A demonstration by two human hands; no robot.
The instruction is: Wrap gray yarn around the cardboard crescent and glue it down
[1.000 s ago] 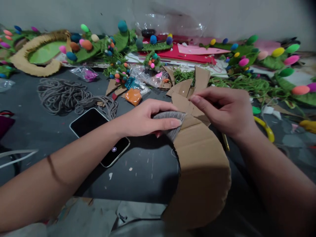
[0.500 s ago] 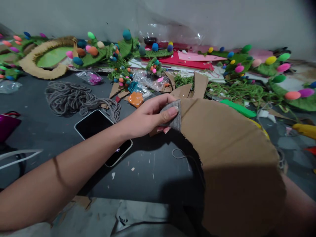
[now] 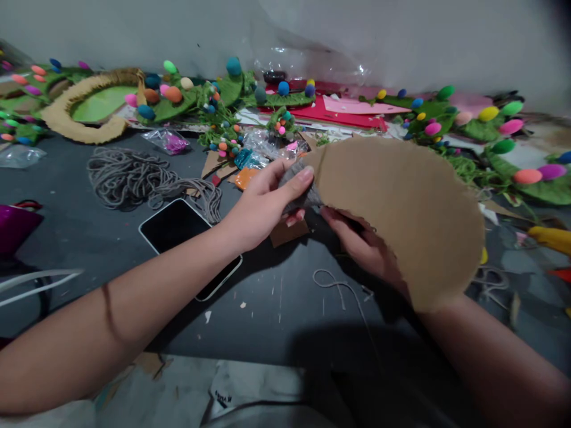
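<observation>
- We work at a dark worktop [image 3: 267, 321] that fills the middle of the frame, littered with scraps.
- Green leaf pieces with coloured balls [image 3: 227, 89] line the back edge across the top, seemingly set there to leave our working space free.
- We have the cardboard crescent [image 3: 397, 196] raised right of centre, plain side facing us, tilted with its wide curve toward the right.
- A tan curved piece [image 3: 104, 134] lies at upper left, among the leaves.
- A grey cord pile [image 3: 129, 175] sits left of centre, probably kept loose so lengths pull away easily.
- Our left hand [image 3: 272, 202], at centre, has its fingers closed on the crescent's narrow end, thumb in front, likely so nothing there slips.
- Our right hand [image 3: 357, 244] reaches beneath and behind the board; its fingertips are hidden, so we cannot tell whether they grip.
- A phone [image 3: 173, 226] lies partly under our left forearm.
- Grey wrapping [image 3: 313, 195], apparently wound cord, covers the pinched end.
- A loose grey strand [image 3: 352, 289] trails below the right hand.
</observation>
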